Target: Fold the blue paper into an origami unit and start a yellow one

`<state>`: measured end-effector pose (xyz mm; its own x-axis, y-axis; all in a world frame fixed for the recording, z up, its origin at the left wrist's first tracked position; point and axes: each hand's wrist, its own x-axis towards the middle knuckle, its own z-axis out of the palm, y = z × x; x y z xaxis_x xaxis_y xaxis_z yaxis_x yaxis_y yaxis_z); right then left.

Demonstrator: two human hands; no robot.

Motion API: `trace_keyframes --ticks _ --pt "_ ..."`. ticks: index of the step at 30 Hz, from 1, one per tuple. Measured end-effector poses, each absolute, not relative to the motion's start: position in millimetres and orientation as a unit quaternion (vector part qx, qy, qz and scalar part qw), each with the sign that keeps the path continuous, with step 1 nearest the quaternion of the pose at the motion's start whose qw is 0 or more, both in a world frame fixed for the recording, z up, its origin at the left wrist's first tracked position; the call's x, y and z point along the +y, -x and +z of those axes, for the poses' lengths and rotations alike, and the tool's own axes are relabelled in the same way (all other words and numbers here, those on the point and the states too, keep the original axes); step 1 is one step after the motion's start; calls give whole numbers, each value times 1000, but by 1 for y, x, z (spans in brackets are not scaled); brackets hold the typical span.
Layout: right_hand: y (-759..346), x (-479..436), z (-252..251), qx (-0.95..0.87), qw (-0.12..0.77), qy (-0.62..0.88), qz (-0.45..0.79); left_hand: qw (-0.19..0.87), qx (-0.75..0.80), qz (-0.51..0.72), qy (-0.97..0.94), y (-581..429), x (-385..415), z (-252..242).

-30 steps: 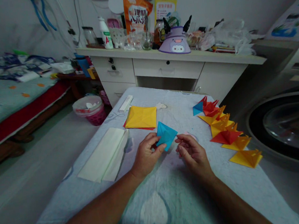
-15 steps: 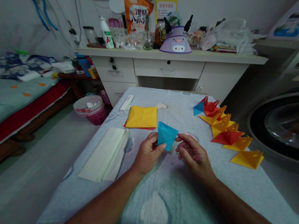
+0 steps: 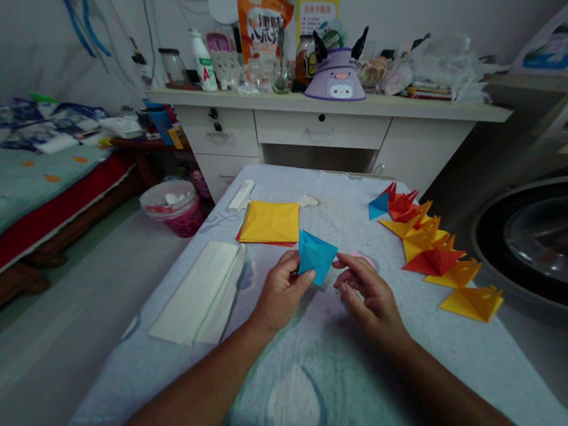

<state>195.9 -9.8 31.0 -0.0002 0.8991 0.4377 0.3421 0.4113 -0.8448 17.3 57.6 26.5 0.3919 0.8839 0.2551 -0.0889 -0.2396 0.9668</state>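
A folded piece of blue origami paper (image 3: 317, 255) is held above the table, one corner pointing right. My left hand (image 3: 285, 288) pinches its lower left side, thumb in front and fingers behind. At the paper's right corner is my right hand (image 3: 364, 289), its fingers curved and apart, with the index fingertip at or just beside the corner; whether it touches I cannot tell. Beyond the paper lies a stack of yellow and red paper squares (image 3: 271, 221). Along the table's right edge stands a row of folded yellow paper pieces (image 3: 471, 303), with red ones (image 3: 435, 261) and a blue one (image 3: 378, 206) among them.
Pale folded paper (image 3: 199, 293) lies on the cloth-covered table (image 3: 291, 393) at left, a small white box (image 3: 241, 196) behind it. A cluttered desk (image 3: 321, 128) stands beyond. A pink bin (image 3: 173, 207) is on the floor at left, a washing machine (image 3: 540, 215) at right.
The blue paper has tilted slightly in my left hand, and more of its crease shows. My right hand's fingers have shifted very little. The other things stay where they were.
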Motion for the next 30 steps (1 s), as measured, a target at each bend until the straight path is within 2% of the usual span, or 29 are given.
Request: trace_keyframes --ticks 10,19,30 --pt "-195 -9 31 -674 507 474 253 533 288 449 -656 -19 56 24" --pt "-194 -11 35 -683 504 460 261 433 328 450 -709 -18 52 28" --pt "-193 -9 38 -701 491 449 258 394 320 454 -733 -16 51 28"
